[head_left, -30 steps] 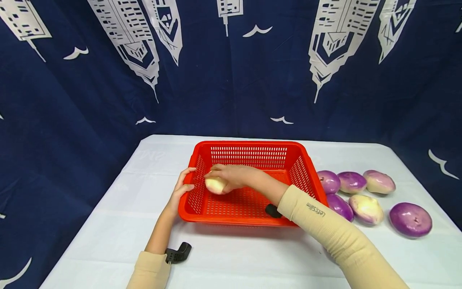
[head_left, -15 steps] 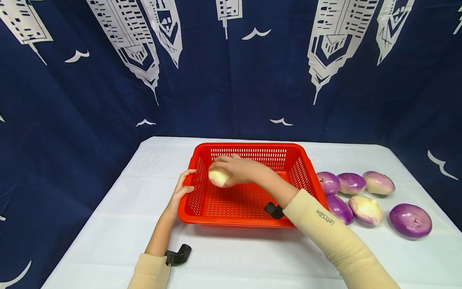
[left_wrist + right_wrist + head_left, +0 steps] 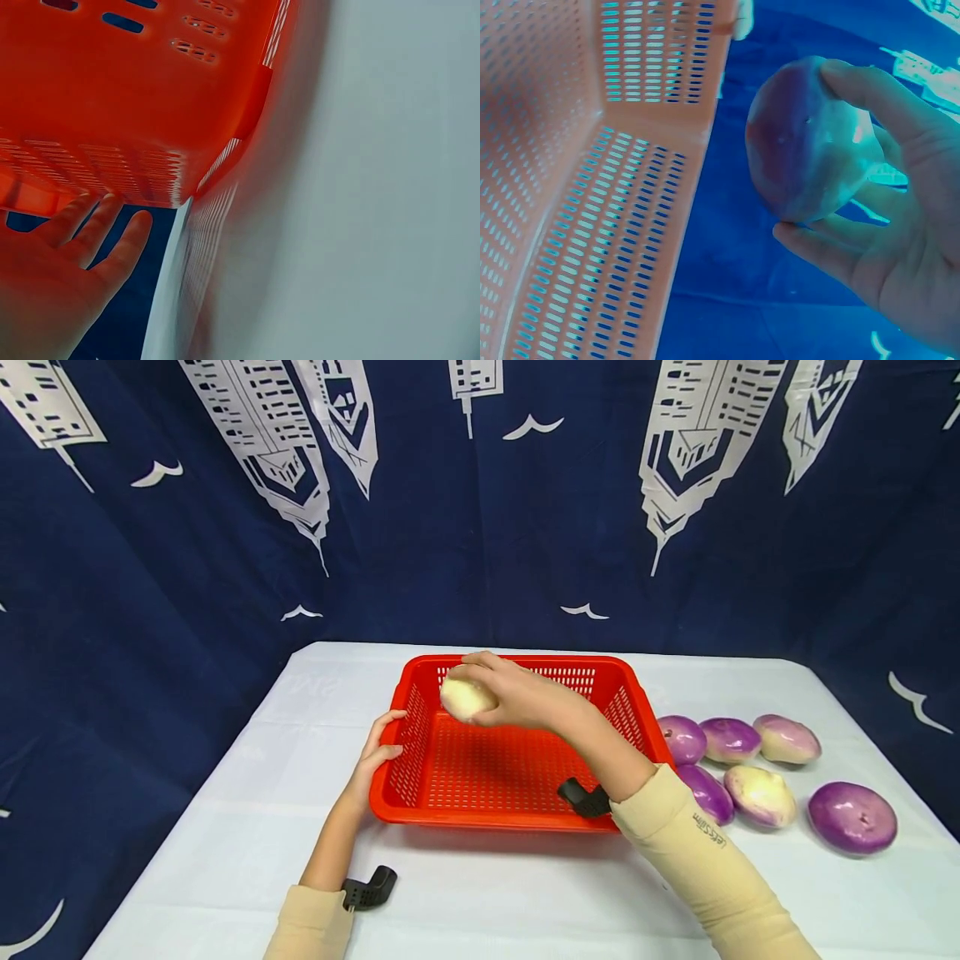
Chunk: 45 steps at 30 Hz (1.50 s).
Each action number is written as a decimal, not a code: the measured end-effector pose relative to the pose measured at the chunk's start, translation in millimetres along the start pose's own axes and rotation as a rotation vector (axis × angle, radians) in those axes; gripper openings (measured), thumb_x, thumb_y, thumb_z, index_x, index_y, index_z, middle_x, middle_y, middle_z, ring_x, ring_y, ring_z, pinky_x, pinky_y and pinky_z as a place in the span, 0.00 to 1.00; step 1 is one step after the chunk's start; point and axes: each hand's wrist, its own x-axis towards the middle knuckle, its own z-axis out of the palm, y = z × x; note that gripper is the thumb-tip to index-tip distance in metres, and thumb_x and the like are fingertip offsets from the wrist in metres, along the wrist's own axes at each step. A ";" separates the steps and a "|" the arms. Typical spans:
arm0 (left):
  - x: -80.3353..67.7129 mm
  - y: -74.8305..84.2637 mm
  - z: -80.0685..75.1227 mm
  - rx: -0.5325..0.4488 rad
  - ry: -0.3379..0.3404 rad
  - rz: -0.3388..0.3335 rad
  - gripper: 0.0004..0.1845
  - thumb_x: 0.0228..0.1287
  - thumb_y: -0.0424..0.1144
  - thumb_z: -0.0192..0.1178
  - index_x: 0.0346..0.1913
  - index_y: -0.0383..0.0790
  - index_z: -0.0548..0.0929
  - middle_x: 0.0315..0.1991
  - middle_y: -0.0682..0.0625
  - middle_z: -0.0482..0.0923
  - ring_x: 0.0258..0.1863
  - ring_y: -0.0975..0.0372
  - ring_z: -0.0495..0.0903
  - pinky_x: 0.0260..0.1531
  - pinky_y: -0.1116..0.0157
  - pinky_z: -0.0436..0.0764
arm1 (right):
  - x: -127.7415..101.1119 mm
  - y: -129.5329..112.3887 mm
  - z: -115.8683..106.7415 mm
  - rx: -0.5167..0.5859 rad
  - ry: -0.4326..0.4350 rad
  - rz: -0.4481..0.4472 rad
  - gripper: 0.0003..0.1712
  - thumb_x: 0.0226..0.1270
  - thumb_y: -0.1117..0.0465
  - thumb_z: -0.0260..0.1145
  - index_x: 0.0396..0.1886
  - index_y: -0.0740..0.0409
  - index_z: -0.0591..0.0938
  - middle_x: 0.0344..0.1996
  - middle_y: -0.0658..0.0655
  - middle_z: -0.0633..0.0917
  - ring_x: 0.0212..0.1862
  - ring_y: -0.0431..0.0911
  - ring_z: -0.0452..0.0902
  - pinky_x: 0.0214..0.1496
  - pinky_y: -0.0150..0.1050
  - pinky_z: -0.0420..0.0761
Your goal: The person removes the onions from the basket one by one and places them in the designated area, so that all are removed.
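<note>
In the head view, my right hand (image 3: 517,693) holds a round, pale turnip (image 3: 467,695) above the red basket (image 3: 517,825). The right wrist view shows the same turnip (image 3: 802,142), with purple on one side, between thumb and fingers, clear of the basket wall. My left hand (image 3: 375,760) grips the basket's left rim, with fingertips over the edge. Seen from the left wrist, several fingers (image 3: 124,251) of that hand lie against the outside of the wall. Inside, the basket shows its bare slotted floor.
Several purple and cream turnips (image 3: 761,795) lie on the white table to the right of the basket, the largest purple one (image 3: 852,817) farthest right. Behind the table hangs a dark blue cloth (image 3: 480,543) with white buildings and birds.
My right hand has lifted the turnip from low in the basket, up and slightly right, to the far rim's height. The left hand and basket have stayed in place.
</note>
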 end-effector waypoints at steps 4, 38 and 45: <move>-0.5 0.6 -0.5 -0.011 -0.003 0.003 0.28 0.52 0.29 0.36 0.60 0.46 0.57 0.60 0.44 0.53 0.53 0.52 0.60 0.46 0.61 0.69 | -8.0 -6.8 -9.8 -0.002 0.039 -0.015 0.31 0.53 0.57 0.66 0.59 0.50 0.71 0.60 0.54 0.67 0.57 0.50 0.68 0.52 0.43 0.76; -5.2 7.9 2.6 -0.022 -0.010 -0.015 0.30 0.51 0.29 0.36 0.63 0.40 0.53 0.61 0.42 0.53 0.52 0.49 0.61 0.44 0.61 0.70 | -135.4 19.1 -36.9 -0.184 0.535 0.174 0.40 0.46 0.63 0.72 0.62 0.48 0.69 0.65 0.60 0.64 0.60 0.62 0.66 0.45 0.58 0.74; -3.6 7.2 2.8 -0.014 -0.007 -0.018 0.30 0.52 0.29 0.37 0.63 0.41 0.54 0.60 0.44 0.54 0.51 0.51 0.62 0.44 0.63 0.70 | -161.1 22.8 -32.1 -0.146 0.703 0.233 0.44 0.41 0.70 0.72 0.62 0.49 0.69 0.67 0.58 0.61 0.64 0.59 0.60 0.50 0.56 0.71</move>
